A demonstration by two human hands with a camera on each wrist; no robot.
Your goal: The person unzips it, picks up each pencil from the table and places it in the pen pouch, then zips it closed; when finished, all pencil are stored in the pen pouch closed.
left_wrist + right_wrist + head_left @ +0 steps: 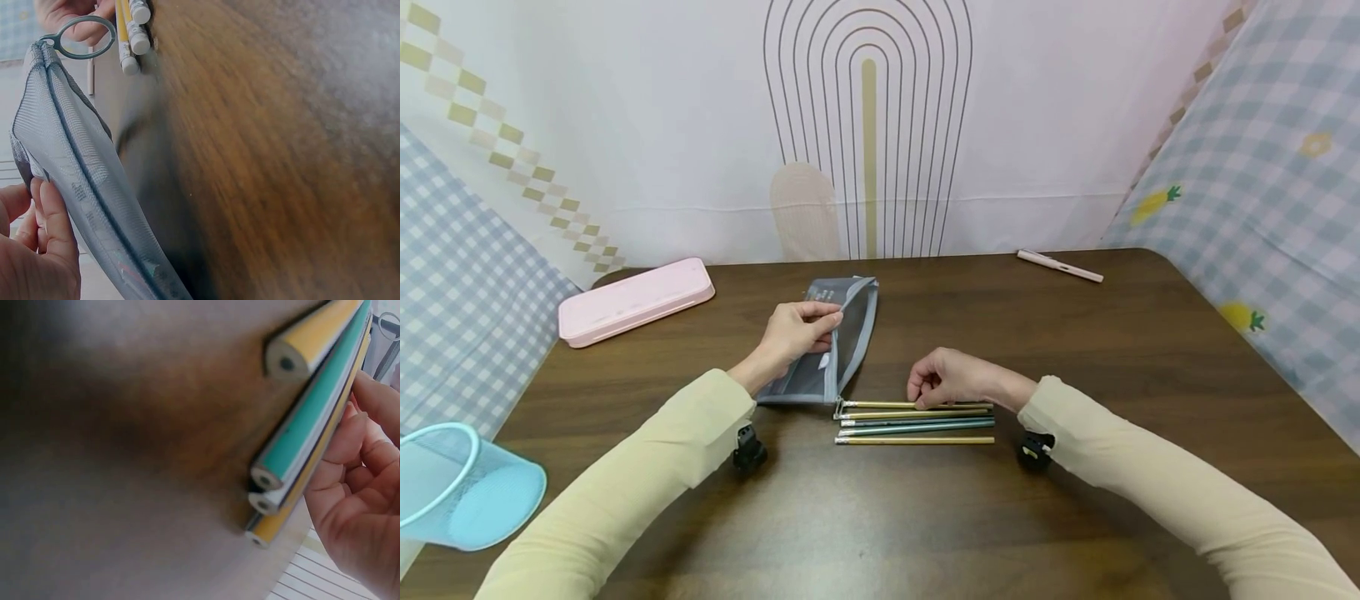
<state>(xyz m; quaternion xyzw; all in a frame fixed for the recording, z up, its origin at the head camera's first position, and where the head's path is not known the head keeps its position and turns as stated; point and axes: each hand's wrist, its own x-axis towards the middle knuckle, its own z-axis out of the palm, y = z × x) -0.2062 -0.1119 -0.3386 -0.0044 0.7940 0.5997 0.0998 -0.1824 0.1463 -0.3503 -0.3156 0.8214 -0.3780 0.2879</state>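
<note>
My left hand (795, 335) pinches the open edge of a grey mesh zip pouch (797, 385), its mouth gaping toward the right. A zip-pull ring (84, 57) hangs at the pouch's near corner in the left wrist view. Just right of the pouch, several pencils lie side by side on the table, eraser ends to the left. My right hand (949, 379) pinches the rearmost yellow pencil (883, 405) near its middle, fingers curled. In front of it are green pencils (917, 429) and a separate yellow pencil (917, 441). Their right ends look flat and unsharpened in the right wrist view.
A pink pencil box (636, 302) lies at the back left of the brown table (865, 517). Near the left edge, a light blue mesh cup (497, 492) lies on its side. A pale pink pen (1060, 266) is at the back right. Cloth curtains enclose the back and sides.
</note>
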